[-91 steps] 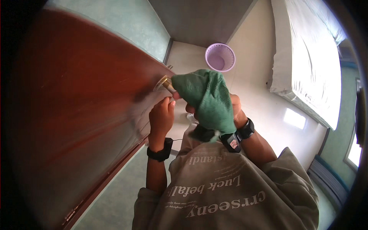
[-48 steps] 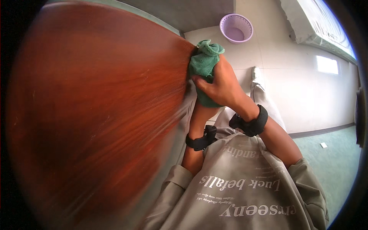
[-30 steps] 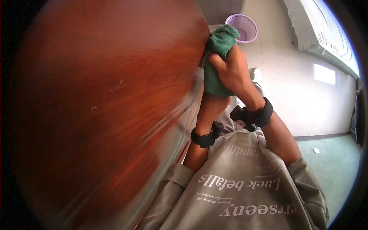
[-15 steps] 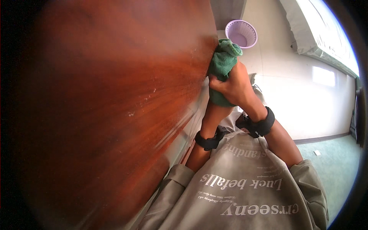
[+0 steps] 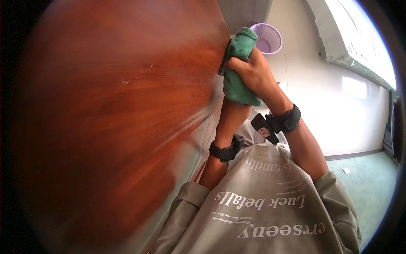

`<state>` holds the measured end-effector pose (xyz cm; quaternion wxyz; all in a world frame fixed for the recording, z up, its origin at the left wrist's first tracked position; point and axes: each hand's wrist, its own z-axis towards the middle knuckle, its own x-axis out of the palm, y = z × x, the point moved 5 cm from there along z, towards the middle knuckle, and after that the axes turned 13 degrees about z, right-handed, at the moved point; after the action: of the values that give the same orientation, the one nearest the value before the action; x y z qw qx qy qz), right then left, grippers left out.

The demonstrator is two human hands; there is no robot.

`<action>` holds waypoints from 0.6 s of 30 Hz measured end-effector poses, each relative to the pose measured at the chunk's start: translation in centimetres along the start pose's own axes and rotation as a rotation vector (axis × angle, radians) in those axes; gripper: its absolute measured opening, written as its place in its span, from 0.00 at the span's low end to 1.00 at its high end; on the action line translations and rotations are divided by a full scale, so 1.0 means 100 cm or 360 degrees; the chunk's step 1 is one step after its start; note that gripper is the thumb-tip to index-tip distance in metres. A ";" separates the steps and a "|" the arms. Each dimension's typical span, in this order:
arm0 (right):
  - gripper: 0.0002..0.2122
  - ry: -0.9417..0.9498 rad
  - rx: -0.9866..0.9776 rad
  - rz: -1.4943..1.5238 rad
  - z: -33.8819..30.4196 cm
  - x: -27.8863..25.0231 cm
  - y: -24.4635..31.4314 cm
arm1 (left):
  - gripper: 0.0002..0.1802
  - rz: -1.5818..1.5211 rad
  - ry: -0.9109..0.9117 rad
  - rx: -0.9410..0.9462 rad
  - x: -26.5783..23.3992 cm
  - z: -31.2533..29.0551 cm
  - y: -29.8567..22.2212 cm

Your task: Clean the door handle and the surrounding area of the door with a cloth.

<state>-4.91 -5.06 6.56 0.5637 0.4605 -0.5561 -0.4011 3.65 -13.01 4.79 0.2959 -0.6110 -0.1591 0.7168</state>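
Note:
A green cloth is bunched along the right edge of a large, glossy reddish-brown wooden panel. My right hand is closed round the cloth from the right, its thumb lying across the front. Below it, my left hand reaches up under the cloth, which covers its fingers, so its grip is hidden. A narrow dark part shows between cloth and panel edge; what it is I cannot tell. Pale scuff marks dot the wood.
A purple slatted basket stands beyond my hands, beside a grey upright surface. To the right are a pale wall and a white-covered ledge. A small white piece lies on the green floor.
Both hands and the cloth have shifted slightly up and left. The panel's scuff marks also appear higher and further left, while the basket has hardly moved in view.

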 end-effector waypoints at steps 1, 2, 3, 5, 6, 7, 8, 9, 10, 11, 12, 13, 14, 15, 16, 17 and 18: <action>0.19 0.0004 -0.0006 0.0001 0.002 0.000 0.001 | 0.14 0.0003 -0.0007 0.0002 -0.004 0.001 -0.001; 0.14 0.0035 0.0245 0.0065 0.004 -0.001 -0.004 | 0.16 -0.0084 0.0273 -0.0136 0.000 0.003 0.002; 0.09 0.0065 0.0496 0.0129 0.004 -0.002 -0.009 | 0.19 -0.0172 0.0554 -0.0272 0.007 0.002 0.005; 0.09 0.0026 0.0534 0.0247 0.003 -0.002 -0.001 | 0.18 -0.0140 0.0482 -0.0199 0.008 0.005 0.004; 0.09 -0.0016 0.0581 0.0369 0.001 -0.002 0.002 | 0.17 -0.0108 0.0418 -0.0133 0.008 0.006 0.002; 0.09 -0.0015 0.0574 0.0368 0.001 -0.003 0.005 | 0.17 -0.0107 0.0414 -0.0128 0.009 0.006 0.002; 0.09 -0.0032 0.0653 0.0511 0.002 -0.003 0.003 | 0.14 -0.0131 0.0370 -0.0116 0.010 0.008 0.002; 0.09 -0.0049 0.0731 0.0654 0.002 -0.003 0.001 | 0.12 -0.0156 0.0326 -0.0104 0.010 0.010 0.003; 0.09 -0.0050 0.0727 0.0648 0.004 -0.003 0.003 | 0.12 -0.0161 0.0322 -0.0100 0.011 0.011 0.004; 0.10 -0.0119 0.0786 0.0731 0.002 -0.003 0.004 | 0.11 -0.0066 0.0423 -0.0216 0.015 0.010 0.005; 0.11 -0.0189 0.0845 0.0813 0.000 -0.005 0.003 | 0.10 0.0028 0.0524 -0.0333 0.017 0.009 0.007; 0.11 -0.0193 0.0840 0.0810 0.000 -0.006 0.003 | 0.10 0.0024 0.0524 -0.0327 0.018 0.009 0.007; 0.10 -0.0187 0.0839 0.0832 -0.001 -0.006 0.003 | 0.09 0.0036 0.0516 -0.0236 0.017 0.009 0.004; 0.10 -0.0181 0.0838 0.0853 -0.001 -0.007 0.002 | 0.09 0.0047 0.0509 -0.0145 0.017 0.009 0.002; 0.10 -0.0183 0.0834 0.0849 -0.002 -0.008 -0.001 | 0.09 0.0043 0.0507 -0.0140 0.018 0.008 0.002; 0.10 -0.0130 0.0749 0.0759 -0.002 -0.008 -0.002 | 0.11 -0.0113 0.0422 -0.0131 0.017 0.007 0.001; 0.10 -0.0078 0.0665 0.0668 -0.002 -0.008 -0.001 | 0.13 -0.0270 0.0337 -0.0121 0.016 0.006 0.001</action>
<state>-4.78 -4.35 6.23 0.5137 0.4317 -0.7231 -0.1638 2.91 -12.05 3.62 0.3472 -0.6783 -0.2051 0.6142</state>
